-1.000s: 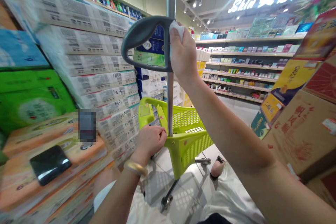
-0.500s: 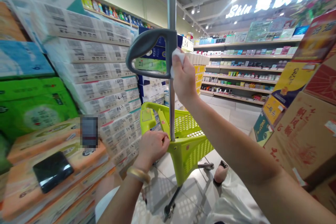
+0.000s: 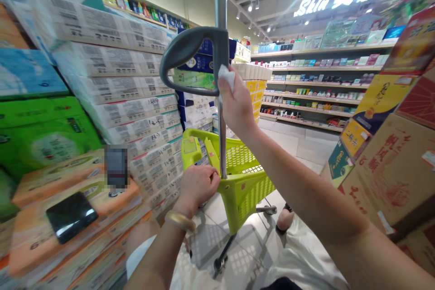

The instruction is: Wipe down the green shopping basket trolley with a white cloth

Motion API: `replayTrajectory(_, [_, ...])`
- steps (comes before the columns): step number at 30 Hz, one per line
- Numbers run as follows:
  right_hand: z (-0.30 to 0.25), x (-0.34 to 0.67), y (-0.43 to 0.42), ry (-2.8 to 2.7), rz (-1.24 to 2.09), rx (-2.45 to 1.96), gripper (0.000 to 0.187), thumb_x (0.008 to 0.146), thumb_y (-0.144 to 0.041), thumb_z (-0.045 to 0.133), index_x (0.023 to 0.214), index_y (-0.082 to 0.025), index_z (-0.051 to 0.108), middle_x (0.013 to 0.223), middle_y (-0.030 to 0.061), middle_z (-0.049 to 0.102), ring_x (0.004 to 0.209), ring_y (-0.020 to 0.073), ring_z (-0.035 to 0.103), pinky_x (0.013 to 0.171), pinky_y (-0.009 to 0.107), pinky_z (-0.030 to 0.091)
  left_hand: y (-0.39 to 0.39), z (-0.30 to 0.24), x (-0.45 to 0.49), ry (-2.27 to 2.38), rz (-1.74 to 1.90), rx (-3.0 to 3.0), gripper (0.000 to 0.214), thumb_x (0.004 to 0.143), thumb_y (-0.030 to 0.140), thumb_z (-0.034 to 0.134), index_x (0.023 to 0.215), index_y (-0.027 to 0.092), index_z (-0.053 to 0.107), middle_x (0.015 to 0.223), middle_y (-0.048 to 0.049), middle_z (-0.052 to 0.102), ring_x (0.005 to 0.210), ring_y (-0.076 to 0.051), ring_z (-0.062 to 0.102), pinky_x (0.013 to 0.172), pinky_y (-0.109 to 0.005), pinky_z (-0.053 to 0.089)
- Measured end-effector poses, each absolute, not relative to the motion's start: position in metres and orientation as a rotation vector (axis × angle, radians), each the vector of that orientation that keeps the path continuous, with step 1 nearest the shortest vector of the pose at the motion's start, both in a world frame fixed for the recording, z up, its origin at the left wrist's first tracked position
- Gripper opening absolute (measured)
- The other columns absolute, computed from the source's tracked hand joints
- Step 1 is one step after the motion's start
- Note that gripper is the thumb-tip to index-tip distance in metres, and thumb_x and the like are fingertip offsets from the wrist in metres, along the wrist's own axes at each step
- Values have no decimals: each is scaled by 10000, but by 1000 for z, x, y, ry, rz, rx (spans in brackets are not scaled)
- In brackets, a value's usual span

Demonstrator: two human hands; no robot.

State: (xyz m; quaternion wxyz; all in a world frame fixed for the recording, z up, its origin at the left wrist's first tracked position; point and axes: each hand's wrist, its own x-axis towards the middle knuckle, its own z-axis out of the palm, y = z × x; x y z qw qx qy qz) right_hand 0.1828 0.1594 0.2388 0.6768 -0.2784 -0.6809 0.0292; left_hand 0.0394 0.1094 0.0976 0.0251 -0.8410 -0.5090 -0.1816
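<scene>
A lime-green shopping basket cart (image 3: 244,181) stands on the floor in front of me, with a tall metal pole (image 3: 221,136) rising from its near rim to a grey loop handle (image 3: 185,50). My right hand (image 3: 236,106) is closed round the pole just under the handle and presses a white cloth (image 3: 226,74) against it. My left hand (image 3: 199,183) is closed on the basket's near rim at the foot of the pole. A gold bangle sits on that wrist.
Stacked packs of tissue (image 3: 112,81) fill the left side, with a black phone (image 3: 71,216) lying on an orange pack. Cardboard boxes (image 3: 390,163) stand at the right. Shelves of goods (image 3: 312,90) line the far wall beyond a tiled aisle.
My right hand with the cloth has slid down the pole from the top of the handle to just below it. My left hand has stayed on the rim.
</scene>
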Motion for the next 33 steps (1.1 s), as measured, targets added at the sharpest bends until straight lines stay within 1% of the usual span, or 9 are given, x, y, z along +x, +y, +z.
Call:
replayTrajectory(3, [178,176,144,-1502,206,-709,431,1020,-478,380,1361,-232,476,995,47,668,902,178,661,845,355,557,109,99,40,-1559,-546,-2592,349,874,303,427,806,245,764,863,-30,785,771,-201,678,703,-327,395])
replayTrajectory(8, [92,171,117,-1524,325,-905,355,1007,-408,400,1267,-224,556,1144,96,690,1031,222,667,894,369,549,109,101,41,-1584,-448,-2552,361,883,344,416,747,232,731,798,-55,769,746,-216,682,683,-333,398])
replayTrajectory(14, [25,179,103,-1656,256,-1124,362,978,-300,400,1269,-177,576,1162,147,676,1083,269,632,966,449,511,111,97,41,-1578,-513,-2553,358,882,316,417,807,227,756,896,-53,784,818,-214,687,730,-334,431])
replayTrajectory(17, [17,187,98,-1751,166,-1233,388,972,-284,403,1295,-157,577,1162,166,654,1107,289,595,986,486,485,112,96,40,-1589,-546,-2558,342,869,318,437,834,232,767,893,-44,788,828,-207,685,739,-325,437])
replayTrajectory(21, [18,197,95,-1789,165,-1279,420,940,-257,437,1336,-190,561,1169,135,602,1096,261,577,985,456,485,112,96,39,-1551,-540,-2572,332,864,326,454,843,236,773,910,-34,790,815,-199,681,742,-319,437])
replayTrajectory(25, [15,201,104,-1584,226,-1298,441,914,-236,428,1343,-175,511,1172,139,580,1106,251,571,998,448,477,111,97,39,-1554,-520,-2574,323,864,327,464,832,244,775,914,-22,790,810,-208,683,736,-333,435])
replayTrajectory(29, [17,197,113,-1410,347,-1263,267,912,-276,480,1157,-197,551,1032,94,618,957,221,606,894,392,519,111,97,40,-1554,-568,-2583,301,861,375,504,865,244,775,897,-32,787,814,-220,687,769,-348,454])
replayTrajectory(31, [21,197,112,-1465,362,-1222,176,921,-280,476,1021,-206,601,1026,86,600,978,211,596,928,384,506,111,98,39,-1531,-597,-2606,300,850,427,545,919,238,768,912,-42,781,848,-225,690,789,-343,470])
replayTrajectory(33, [25,198,108,-1550,353,-1208,194,918,-247,460,933,-209,650,1072,86,567,1059,208,571,995,379,472,113,100,39,-1505,-594,-2647,312,834,466,585,968,239,751,984,-46,771,909,-227,687,809,-329,484])
